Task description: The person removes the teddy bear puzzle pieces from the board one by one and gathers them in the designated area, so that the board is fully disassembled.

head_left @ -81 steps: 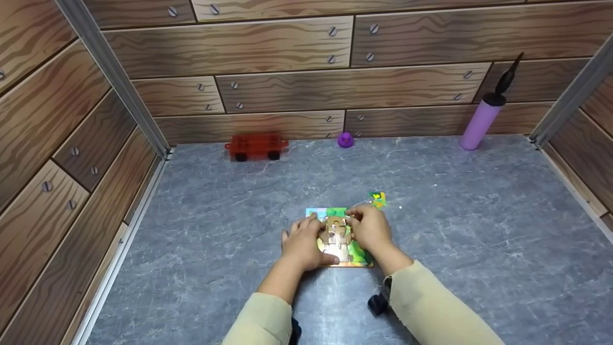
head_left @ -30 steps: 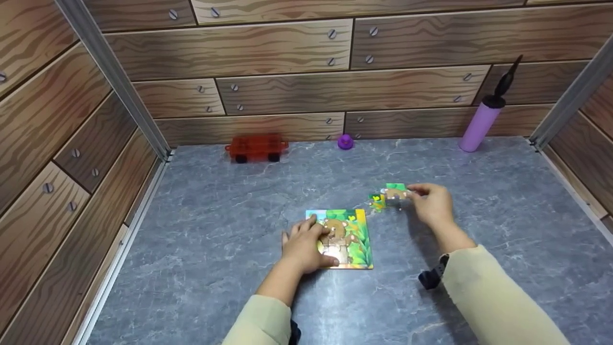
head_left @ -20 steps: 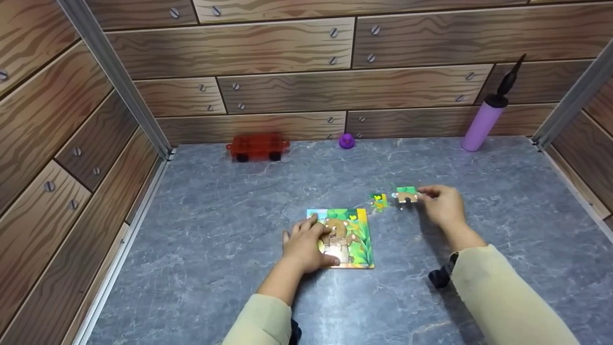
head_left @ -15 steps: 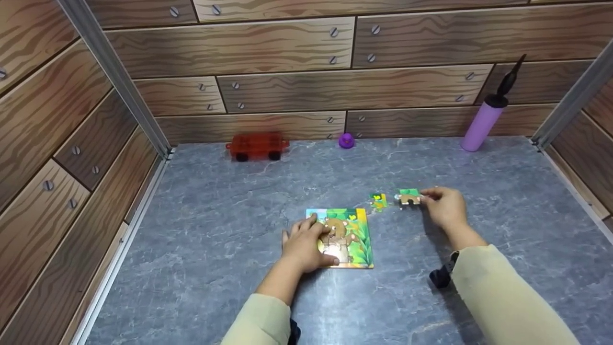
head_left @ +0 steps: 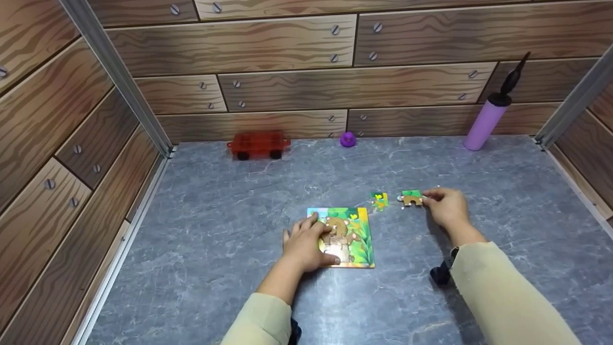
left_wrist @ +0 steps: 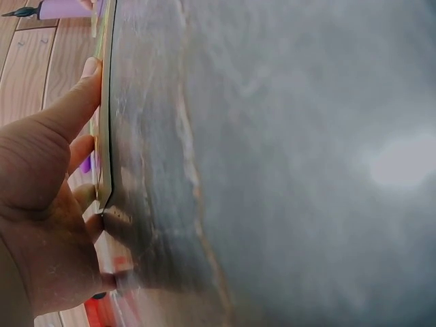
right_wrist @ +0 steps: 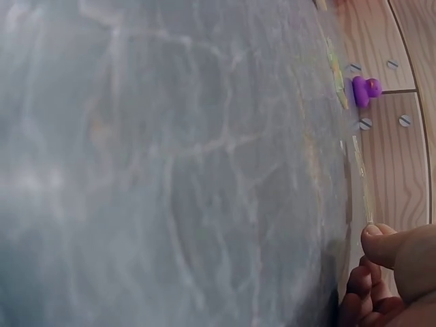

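Observation:
In the head view, my left hand point(head_left: 304, 244) rests with spread fingers on the left part of a square picture puzzle point(head_left: 361, 244), a brown bear among green leaves. The left wrist view shows the thumb point(left_wrist: 85, 88) against the puzzle's edge. My right hand point(head_left: 448, 208) pinches a green and brown puzzle piece point(head_left: 411, 197) at its right end, between thumb and fingertips. Seen edge-on in the right wrist view, this piece point(right_wrist: 363, 180) looks slightly raised off the tabletop. A loose green and yellow puzzle piece point(head_left: 379, 201) lies between the puzzle and the pinched piece.
Along the back wall stand a red see-through toy wagon point(head_left: 258, 145), a small purple rubber duck point(head_left: 348, 139) and a purple hand pump point(head_left: 486, 122) with a black nozzle. Wood-patterned walls point(head_left: 287, 91) enclose the grey marbled tabletop point(head_left: 230, 206).
My right hand has moved from the puzzle's upper right to beyond the loose piece, now pinching a puzzle piece. Over the last second it shifted slightly right and nearer. My left hand stayed put.

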Tool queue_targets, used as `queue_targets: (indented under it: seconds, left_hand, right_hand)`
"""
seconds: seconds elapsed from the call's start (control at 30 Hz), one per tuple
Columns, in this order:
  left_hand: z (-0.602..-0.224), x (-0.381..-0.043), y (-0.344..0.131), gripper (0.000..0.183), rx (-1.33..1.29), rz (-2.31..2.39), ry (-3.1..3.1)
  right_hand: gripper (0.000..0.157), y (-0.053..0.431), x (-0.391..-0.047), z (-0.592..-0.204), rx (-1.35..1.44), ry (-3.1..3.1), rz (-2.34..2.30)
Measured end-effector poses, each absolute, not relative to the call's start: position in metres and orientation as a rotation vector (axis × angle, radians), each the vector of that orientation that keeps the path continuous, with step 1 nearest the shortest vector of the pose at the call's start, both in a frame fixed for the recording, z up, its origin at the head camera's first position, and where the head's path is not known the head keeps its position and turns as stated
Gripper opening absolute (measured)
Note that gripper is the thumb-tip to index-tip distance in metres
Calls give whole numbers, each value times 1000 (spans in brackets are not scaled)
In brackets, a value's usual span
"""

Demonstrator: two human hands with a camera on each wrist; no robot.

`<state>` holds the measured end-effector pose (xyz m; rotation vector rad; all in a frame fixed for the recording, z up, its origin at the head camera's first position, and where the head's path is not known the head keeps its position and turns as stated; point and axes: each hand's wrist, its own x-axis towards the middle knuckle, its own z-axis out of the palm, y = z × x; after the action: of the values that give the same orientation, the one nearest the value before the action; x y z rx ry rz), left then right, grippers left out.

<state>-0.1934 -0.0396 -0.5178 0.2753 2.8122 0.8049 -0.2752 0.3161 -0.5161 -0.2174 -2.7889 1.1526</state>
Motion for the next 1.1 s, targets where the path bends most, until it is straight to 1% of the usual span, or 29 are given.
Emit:
queue_targets:
  seconds: [0.43, 0.8, 1.1]
  left_hand:
    - [-517, -193, -40, 75, 271, 793, 2806]
    - [-517, -193, -40, 76, 270, 791, 2808]
    - [-518, -193, -41, 76, 269, 791, 2808]
  right_hand:
    - [26, 319, -277, -519, -212, -2842, 1134]
    - [29, 318, -277, -517, -281, -2897, 1118]
    - [30, 317, -278, -517, -263, -2901, 1117]
